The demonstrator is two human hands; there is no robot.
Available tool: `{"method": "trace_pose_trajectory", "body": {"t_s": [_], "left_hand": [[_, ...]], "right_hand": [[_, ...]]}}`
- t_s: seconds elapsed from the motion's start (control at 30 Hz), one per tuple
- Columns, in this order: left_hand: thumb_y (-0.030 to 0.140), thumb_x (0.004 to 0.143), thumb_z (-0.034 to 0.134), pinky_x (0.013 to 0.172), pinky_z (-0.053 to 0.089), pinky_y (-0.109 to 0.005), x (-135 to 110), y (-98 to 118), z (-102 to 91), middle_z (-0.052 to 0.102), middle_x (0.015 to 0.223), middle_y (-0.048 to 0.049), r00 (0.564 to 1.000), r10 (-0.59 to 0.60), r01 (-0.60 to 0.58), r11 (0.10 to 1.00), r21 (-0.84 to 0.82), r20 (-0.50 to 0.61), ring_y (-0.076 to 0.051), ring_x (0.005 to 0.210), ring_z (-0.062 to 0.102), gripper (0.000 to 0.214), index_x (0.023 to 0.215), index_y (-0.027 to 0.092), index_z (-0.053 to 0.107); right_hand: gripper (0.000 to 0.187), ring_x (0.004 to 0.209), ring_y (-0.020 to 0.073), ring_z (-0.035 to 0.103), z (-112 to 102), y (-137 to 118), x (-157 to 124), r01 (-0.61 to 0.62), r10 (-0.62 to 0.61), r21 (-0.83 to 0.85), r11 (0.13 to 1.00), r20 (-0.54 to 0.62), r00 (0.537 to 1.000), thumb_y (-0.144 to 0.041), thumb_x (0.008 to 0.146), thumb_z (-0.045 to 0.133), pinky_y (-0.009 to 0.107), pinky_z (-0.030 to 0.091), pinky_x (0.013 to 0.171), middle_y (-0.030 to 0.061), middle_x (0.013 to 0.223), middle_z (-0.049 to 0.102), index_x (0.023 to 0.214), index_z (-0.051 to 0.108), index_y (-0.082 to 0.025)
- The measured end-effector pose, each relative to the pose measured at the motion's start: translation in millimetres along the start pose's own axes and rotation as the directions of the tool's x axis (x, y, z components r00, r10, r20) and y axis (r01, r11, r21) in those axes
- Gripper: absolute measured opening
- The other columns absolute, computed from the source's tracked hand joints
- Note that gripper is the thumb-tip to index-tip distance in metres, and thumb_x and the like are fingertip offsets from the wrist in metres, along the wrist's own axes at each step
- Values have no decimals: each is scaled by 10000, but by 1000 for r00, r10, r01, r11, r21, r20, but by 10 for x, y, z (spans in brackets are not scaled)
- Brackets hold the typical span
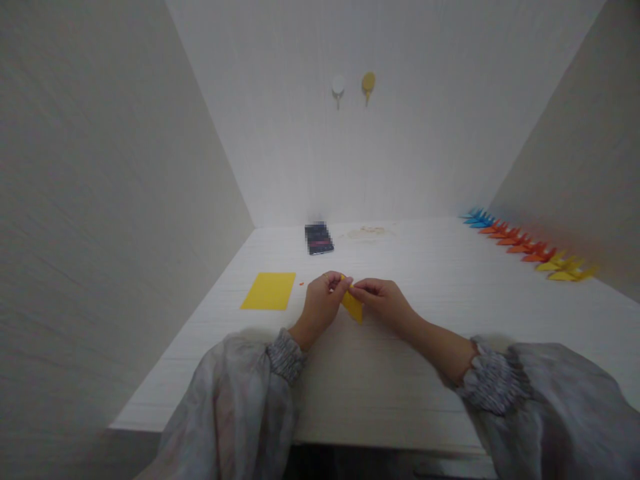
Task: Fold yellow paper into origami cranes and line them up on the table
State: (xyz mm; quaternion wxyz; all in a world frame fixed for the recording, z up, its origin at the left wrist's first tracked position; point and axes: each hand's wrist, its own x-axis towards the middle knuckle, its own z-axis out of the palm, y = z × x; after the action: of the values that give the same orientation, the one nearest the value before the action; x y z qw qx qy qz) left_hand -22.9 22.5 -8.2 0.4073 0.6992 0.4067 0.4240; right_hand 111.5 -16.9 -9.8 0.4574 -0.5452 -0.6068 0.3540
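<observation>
A small folded piece of yellow paper [353,306] is held between my two hands over the middle of the white table [380,387]. My left hand [324,300] pinches its upper left part with closed fingers. My right hand [381,298] pinches its upper right edge, fingers pressed together. The paper's lower corner hangs down toward the tabletop.
A flat yellow sheet [269,291] lies left of my hands. A dark phone [319,238] rests at the back. A row of folded paper pieces in blue [479,218], orange [515,239] and yellow [567,268] lines the right wall. Two round hooks [353,85] hang on the back wall.
</observation>
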Motion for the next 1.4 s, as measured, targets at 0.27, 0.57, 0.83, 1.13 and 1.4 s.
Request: {"method": "trace_pose_trajectory", "body": {"t_s": [0.27, 0.57, 0.83, 1.13, 1.4], "left_hand": [[379, 722, 488, 500, 346, -191, -8, 21, 9, 520, 568, 24, 1000, -5, 5, 999, 36, 13, -84, 526, 448, 250, 657, 145, 550], [365, 723, 485, 498, 344, -196, -7, 12, 14, 489, 557, 29, 1000, -30, 30, 999, -33, 6, -82, 524, 434, 238, 658, 142, 538], [365, 725, 488, 489, 336, -197, -5, -35, 33, 463, 558, 30, 999, -30, 33, 994, -106, 28, -80, 520, 417, 231, 667, 143, 515], [329, 641, 604, 557, 387, -205, 20, -60, 18, 541, 645, 3, 978, -68, 127, 945, -300, 199, -82, 581, 486, 229, 735, 126, 553], [339, 636, 600, 502, 374, -196, 32, -57, -9, 508, 548, 19, 981, -146, 178, 939, -295, 128, -71, 507, 457, 220, 633, 123, 555]], "right_hand": [[228, 608, 142, 563, -14, 45, 14, 45, -43, -127, 991, 14, 999, -311, 738, 483, 241, 422, 573, 19, 662, 646, 709, 661, -170], [176, 574, 134, 542, -7, 14, 21, 60, -67, -179, 982, -36, 997, -295, 716, 519, 236, 404, 539, 19, 634, 630, 678, 641, -174], [163, 556, 123, 497, 1, -16, 19, 81, -95, -193, 978, -67, 993, -262, 701, 525, 236, 381, 538, 9, 572, 573, 605, 605, -157], [195, 556, 127, 495, -19, 15, -6, 20, -23, -47, 999, -64, 998, -309, 694, 529, 235, 380, 524, 6, 560, 557, 606, 610, -155], [163, 551, 119, 499, 12, 51, 22, -33, 33, 45, 998, 10, 999, -302, 673, 539, 235, 378, 519, 4, 594, 574, 649, 612, -157]]}}
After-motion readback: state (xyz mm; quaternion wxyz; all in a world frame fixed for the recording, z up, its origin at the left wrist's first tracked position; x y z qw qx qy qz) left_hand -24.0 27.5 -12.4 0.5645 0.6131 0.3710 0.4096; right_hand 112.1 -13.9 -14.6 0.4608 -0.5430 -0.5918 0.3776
